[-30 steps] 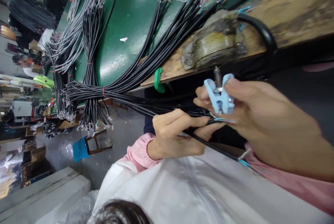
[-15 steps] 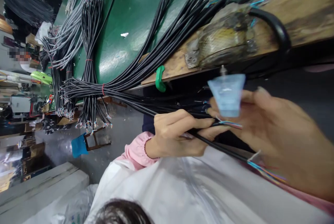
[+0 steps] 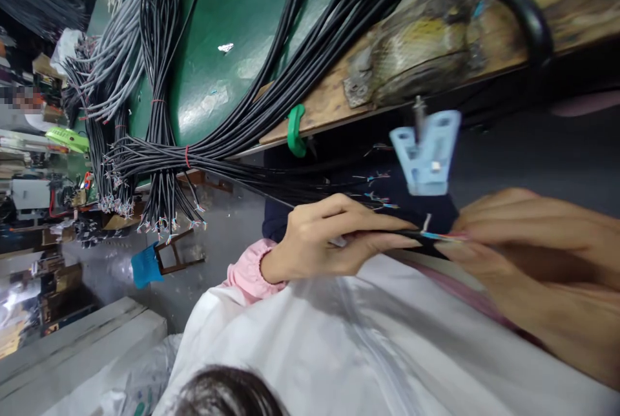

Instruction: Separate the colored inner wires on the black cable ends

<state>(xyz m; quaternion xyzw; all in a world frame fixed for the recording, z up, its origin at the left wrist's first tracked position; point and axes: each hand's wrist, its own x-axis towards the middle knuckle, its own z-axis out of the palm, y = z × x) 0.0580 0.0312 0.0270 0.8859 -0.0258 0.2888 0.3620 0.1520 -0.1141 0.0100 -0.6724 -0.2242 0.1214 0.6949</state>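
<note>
- Across the top, we've got a green table (image 3: 242,9).
- Bundle of black cables (image 3: 220,152) draped over its edge.
- Our left hand (image 3: 329,238) is closed snugly, our right hand (image 3: 542,232) pinched down narrow.
- Blue clip (image 3: 423,178) sits just above, apart from both hands.
- One cable (image 3: 409,232) in our left, its end sticking out between them.
- Coloured wires (image 3: 438,236) at our right fingertips: we reckon straightening's underway, so the next move calls for a steady hold, light pull.

Hands (image 3: 329,238) on a black cable (image 3: 407,233) and its coloured wires (image 3: 436,236)
</note>
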